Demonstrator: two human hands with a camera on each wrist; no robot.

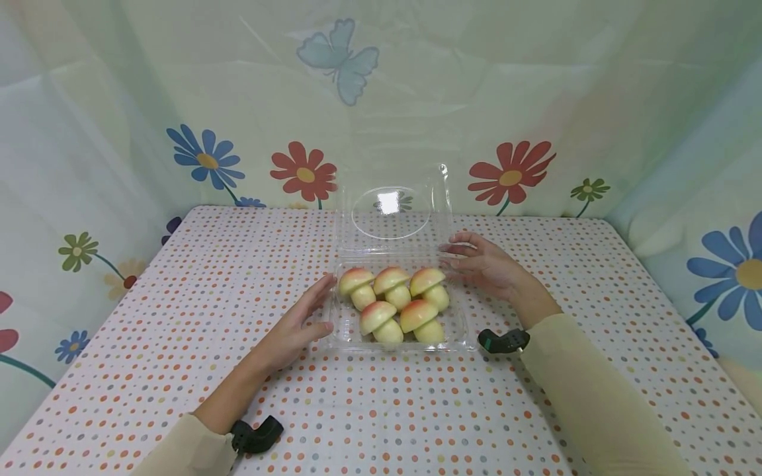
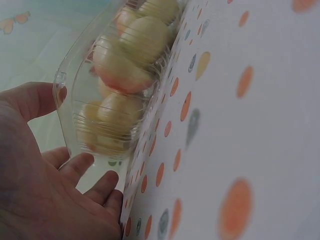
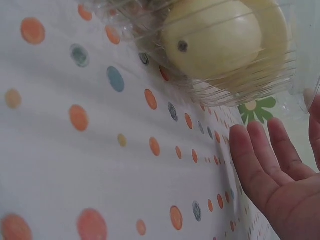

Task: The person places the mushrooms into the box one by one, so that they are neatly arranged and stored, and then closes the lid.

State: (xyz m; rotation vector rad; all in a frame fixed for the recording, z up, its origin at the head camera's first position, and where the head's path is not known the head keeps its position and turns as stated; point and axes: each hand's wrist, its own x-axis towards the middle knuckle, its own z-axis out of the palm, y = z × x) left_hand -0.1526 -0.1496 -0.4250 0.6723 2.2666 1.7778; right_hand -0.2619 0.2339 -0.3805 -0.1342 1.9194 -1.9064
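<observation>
A clear plastic clamshell box (image 1: pixel 458 330) stands on the table with its lid (image 1: pixel 369 225) raised at the back. Inside lie several mushroom-shaped pieces (image 1: pixel 376 317), pale yellow-green with reddish tops, in two rows. My left hand (image 1: pixel 292 334) is at the box's left side, fingers extended; in the left wrist view its thumb (image 2: pixel 44 99) is right at the rim. At the right rear, near the hinge, is my right hand (image 1: pixel 489 268), fingers apart and loosely bent. The right wrist view shows its fingertips (image 3: pixel 241 135) beside and below the ribbed wall. Neither hand grips the box.
A white cloth with coloured dots covers the table (image 1: pixel 238 264). Behind and at both sides hangs a flowered curtain (image 1: pixel 405 125), close to the raised lid. Each wrist carries a black device (image 1: pixel 503 341) under a pale sleeve (image 1: pixel 589 390).
</observation>
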